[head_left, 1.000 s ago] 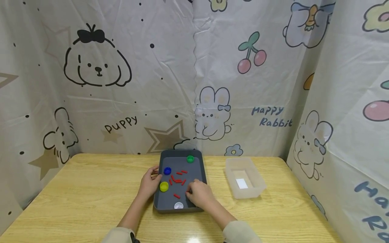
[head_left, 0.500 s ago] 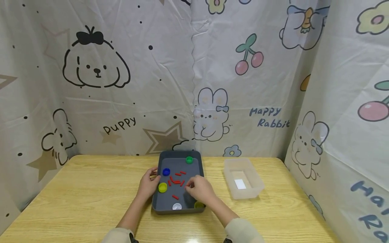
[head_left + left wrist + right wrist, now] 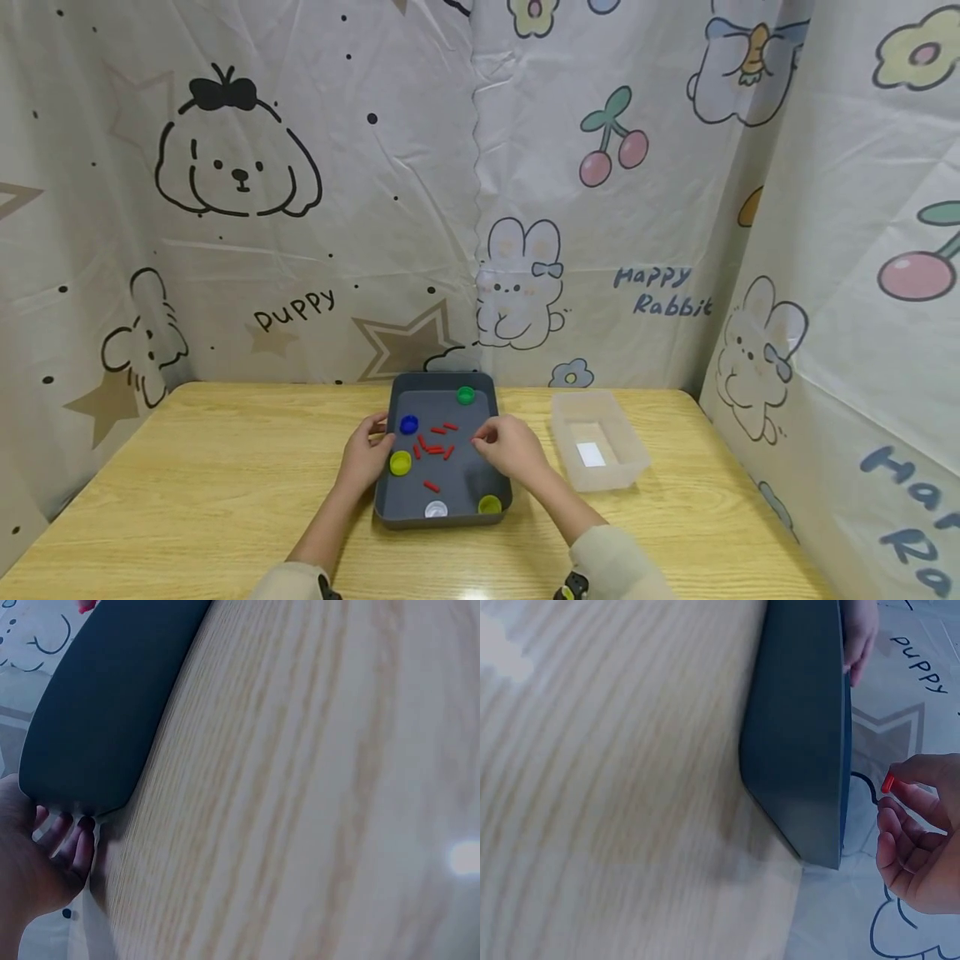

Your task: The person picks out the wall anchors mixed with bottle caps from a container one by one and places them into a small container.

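A dark grey tray lies on the wooden table with several short red sticks scattered in its middle. My left hand grips the tray's left side, thumb at the rim and fingers along the outer wall. Over the tray's right edge, my right hand pinches one short red stick between thumb and index finger, clear of the rim in the right wrist view. Around the sticks sit small round caps: green, blue, yellow, clear and olive-yellow.
To the right of the tray stands a translucent plastic box with a white rectangle on its bottom. A printed cloth hangs behind the wooden table and along its sides.
My right hand has risen from the tray's lower right and moved toward its right edge with the red stick, uncovering the olive-yellow cap. My left hand stays on the rim.
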`<state>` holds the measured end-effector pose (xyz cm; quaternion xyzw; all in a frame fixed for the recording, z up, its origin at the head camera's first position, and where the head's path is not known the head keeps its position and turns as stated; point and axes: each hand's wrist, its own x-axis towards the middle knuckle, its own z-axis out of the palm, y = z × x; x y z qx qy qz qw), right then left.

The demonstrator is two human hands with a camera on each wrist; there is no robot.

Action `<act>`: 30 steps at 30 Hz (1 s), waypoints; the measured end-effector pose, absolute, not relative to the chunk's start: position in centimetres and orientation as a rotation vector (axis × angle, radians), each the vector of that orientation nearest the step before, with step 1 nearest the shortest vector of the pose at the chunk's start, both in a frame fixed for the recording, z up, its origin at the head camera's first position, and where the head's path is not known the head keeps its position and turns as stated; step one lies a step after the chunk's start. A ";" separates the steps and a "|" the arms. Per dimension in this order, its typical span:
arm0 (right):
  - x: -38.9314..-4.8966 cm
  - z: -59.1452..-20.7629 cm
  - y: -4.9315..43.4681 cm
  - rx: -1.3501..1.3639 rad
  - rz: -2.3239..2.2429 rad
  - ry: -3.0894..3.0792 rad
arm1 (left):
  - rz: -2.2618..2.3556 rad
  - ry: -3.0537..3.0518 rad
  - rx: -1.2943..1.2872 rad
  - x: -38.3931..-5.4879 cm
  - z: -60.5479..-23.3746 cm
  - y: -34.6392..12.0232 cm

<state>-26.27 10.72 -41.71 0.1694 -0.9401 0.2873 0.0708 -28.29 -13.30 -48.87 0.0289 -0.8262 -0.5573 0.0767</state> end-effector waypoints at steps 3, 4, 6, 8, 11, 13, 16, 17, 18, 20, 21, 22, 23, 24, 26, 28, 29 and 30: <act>-26.5 -41.5 11.2 0.496 0.869 -2.824 | -1.668 -2.479 0.093 -28.3 -48.8 -13.3; -26.6 -41.4 11.4 0.490 0.870 -2.820 | -1.666 -2.480 0.094 -28.2 -48.8 -13.4; -26.7 -41.2 11.8 0.469 0.867 -2.813 | -1.660 -2.483 0.096 -28.2 -48.8 -13.4; -26.8 -41.0 12.2 0.441 0.866 -2.804 | -1.658 -2.484 0.098 -28.2 -48.7 -13.3; -27.0 -40.7 12.9 0.389 0.861 -2.803 | -1.655 -2.484 0.097 -28.2 -48.7 -13.3; -27.2 -40.5 13.4 0.379 0.846 -2.798 | -1.657 -2.486 0.095 -28.3 -48.8 -13.3; -27.5 -40.3 14.1 0.363 0.824 -2.797 | -1.655 -2.485 0.091 -28.3 -48.8 -13.3; -27.6 -40.2 14.4 0.358 0.824 -2.798 | -1.655 -2.483 0.089 -28.3 -48.8 -13.3; -27.7 -40.1 14.7 0.350 0.818 -2.799 | -1.655 -2.481 0.087 -28.3 -48.8 -13.3; -27.8 -39.9 15.2 0.317 0.822 -2.811 | -1.655 -2.476 0.084 -28.3 -48.8 -13.2; -27.9 -39.9 15.5 0.300 0.822 -2.816 | -1.656 -2.474 0.084 -28.3 -48.8 -13.2; -28.0 -39.8 15.8 0.289 0.816 -2.818 | -1.656 -2.472 0.083 -28.2 -48.7 -13.2; -28.1 -39.8 16.1 0.275 0.813 -2.815 | -1.656 -2.471 0.083 -28.2 -48.7 -13.2; -28.2 -39.7 16.4 0.263 0.806 -2.812 | -1.657 -2.472 0.085 -28.2 -48.7 -13.2; -28.3 -39.6 17.0 0.241 0.800 -2.808 | -1.655 -2.473 0.088 -28.2 -48.7 -13.2; -28.5 -39.5 17.5 0.229 0.795 -2.803 | -1.655 -2.474 0.088 -28.2 -48.8 -13.2; -28.6 -39.5 17.7 0.219 0.799 -2.806 | -1.653 -2.476 0.088 -28.2 -48.8 -13.2; -28.6 -39.4 18.0 0.210 0.802 -2.808 | -1.653 -2.476 0.089 -28.2 -48.8 -13.2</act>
